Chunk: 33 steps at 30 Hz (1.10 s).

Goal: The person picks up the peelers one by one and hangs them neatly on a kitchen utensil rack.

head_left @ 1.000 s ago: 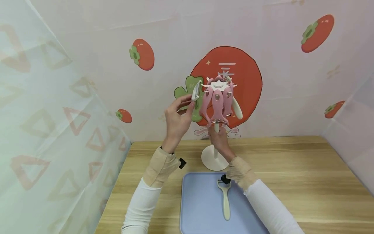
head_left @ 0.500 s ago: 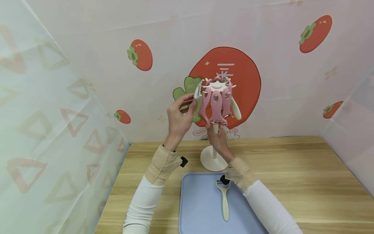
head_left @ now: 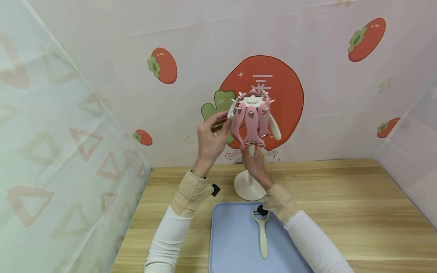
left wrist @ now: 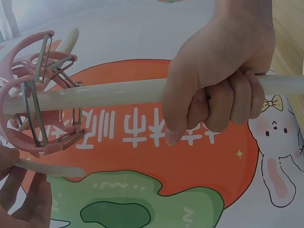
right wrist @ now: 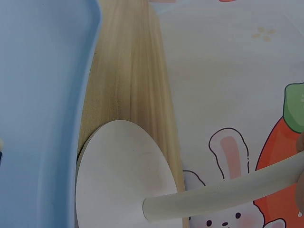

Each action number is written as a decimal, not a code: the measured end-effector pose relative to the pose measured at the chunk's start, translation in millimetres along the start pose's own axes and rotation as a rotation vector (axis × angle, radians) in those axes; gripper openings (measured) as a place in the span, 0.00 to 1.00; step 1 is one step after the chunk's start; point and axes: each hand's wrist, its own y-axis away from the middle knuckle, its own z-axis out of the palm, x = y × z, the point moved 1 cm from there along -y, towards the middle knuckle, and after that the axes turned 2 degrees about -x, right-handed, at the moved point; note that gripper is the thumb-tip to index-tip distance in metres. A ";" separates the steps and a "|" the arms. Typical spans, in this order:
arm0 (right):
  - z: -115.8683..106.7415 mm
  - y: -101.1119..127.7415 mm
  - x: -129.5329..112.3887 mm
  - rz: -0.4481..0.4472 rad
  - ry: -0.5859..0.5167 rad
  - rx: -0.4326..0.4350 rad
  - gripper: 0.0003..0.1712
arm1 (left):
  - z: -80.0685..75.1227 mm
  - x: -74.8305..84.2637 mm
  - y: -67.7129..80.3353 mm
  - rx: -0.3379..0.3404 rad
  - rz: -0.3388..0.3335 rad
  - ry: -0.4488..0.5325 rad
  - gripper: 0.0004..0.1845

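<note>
My left hand (head_left: 211, 138) pinches a white peeler (head_left: 232, 109) by its handle. The peeler's head is up against the left-hand hooks of a white rotating rack (head_left: 253, 101); whether it sits on a hook I cannot tell. In the left wrist view the left fingers (left wrist: 31, 199) hold the pale handle (left wrist: 52, 169) below the pink peelers (left wrist: 35, 95). My right hand (head_left: 254, 161) grips the rack's white pole (left wrist: 123, 91) under the hanging peelers. Several pink peelers (head_left: 252, 123) hang there, plus one with a cream handle (head_left: 274, 128).
The rack's round white base (head_left: 246, 189) stands on the wooden table (head_left: 341, 197). In front of it lies a blue tray (head_left: 232, 239) with a cream Y-shaped peeler (head_left: 263, 239) on it. A printed wall (head_left: 324, 125) rises close behind.
My left hand has moved slightly right, bringing the white peeler from just left of the rack up against its hooks. My right hand keeps its grip on the pole.
</note>
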 end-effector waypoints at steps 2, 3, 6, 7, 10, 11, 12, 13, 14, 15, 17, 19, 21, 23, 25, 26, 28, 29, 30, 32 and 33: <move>0.0 -0.2 0.3 -0.001 -0.002 -0.001 0.34 | 0.3 -0.1 0.6 -0.004 0.003 -0.006 0.13; 0.2 -0.3 0.4 -0.001 -0.003 0.000 0.34 | 0.5 0.0 1.0 -0.006 0.005 -0.009 0.13; 0.4 -0.3 0.4 -0.005 -0.002 0.008 0.34 | 0.7 0.4 2.6 -0.010 0.010 -0.016 0.14; 0.5 -0.3 0.3 -0.006 -0.002 0.010 0.34 | 0.8 0.6 3.1 -0.012 0.009 -0.019 0.14; 0.5 -0.4 0.7 -0.013 0.003 0.013 0.34 | 0.7 0.6 4.3 -0.014 0.015 -0.026 0.14; 0.5 -0.4 0.7 -0.014 0.004 0.011 0.34 | 0.6 0.4 4.7 -0.014 0.017 -0.029 0.14; 0.5 -0.6 1.2 -0.014 0.004 0.011 0.33 | 0.4 0.2 5.0 -0.015 0.021 -0.031 0.14; 0.6 -0.7 1.5 -0.015 0.005 0.009 0.33 | 0.3 0.2 5.1 -0.017 0.023 -0.031 0.14; 0.6 -0.8 1.8 -0.014 0.005 0.009 0.33 | 0.1 0.0 5.3 -0.019 0.026 -0.031 0.14; 0.6 -0.8 1.8 -0.013 0.005 0.008 0.33 | 0.0 -0.3 5.4 -0.020 0.029 -0.031 0.14; 0.6 -1.0 1.6 -0.011 -0.003 0.005 0.33 | -0.3 -0.4 5.5 -0.024 0.032 -0.030 0.13; 0.8 -1.2 1.4 -0.010 -0.011 0.005 0.32 | -0.8 0.0 5.8 -0.026 0.035 -0.031 0.14; 1.0 -1.3 0.9 -0.010 -0.018 0.003 0.32 | -1.5 0.3 6.3 -0.025 0.043 -0.033 0.14; 1.4 -1.4 0.7 -0.011 -0.020 0.004 0.32 | -2.7 1.7 7.8 -0.019 0.055 -0.037 0.13; 1.6 -1.5 1.4 -0.011 -0.018 0.013 0.32 | -4.0 3.7 9.7 -0.006 0.074 -0.042 0.13; 1.6 -1.5 1.6 -0.010 -0.020 0.018 0.31 | -4.6 4.9 11.1 0.000 0.084 -0.049 0.13; 1.6 -1.6 2.1 -0.009 -0.023 0.027 0.31 | -5.8 8.4 14.5 0.015 0.107 -0.069 0.12; 1.7 -1.6 2.1 -0.007 -0.026 0.032 0.31 | -6.1 9.8 16.4 0.024 0.120 -0.080 0.11; 1.7 -1.5 2.1 -0.008 -0.029 0.035 0.31 | -6.3 11.4 18.9 0.034 0.134 -0.097 0.11; 2.3 -1.1 1.5 -0.007 -0.032 0.036 0.31 | -7.2 14.9 25.0 0.052 0.161 -0.137 0.09; 2.9 -0.9 1.4 -0.004 -0.032 0.037 0.31 | -7.7 16.6 28.9 0.060 0.174 -0.153 0.09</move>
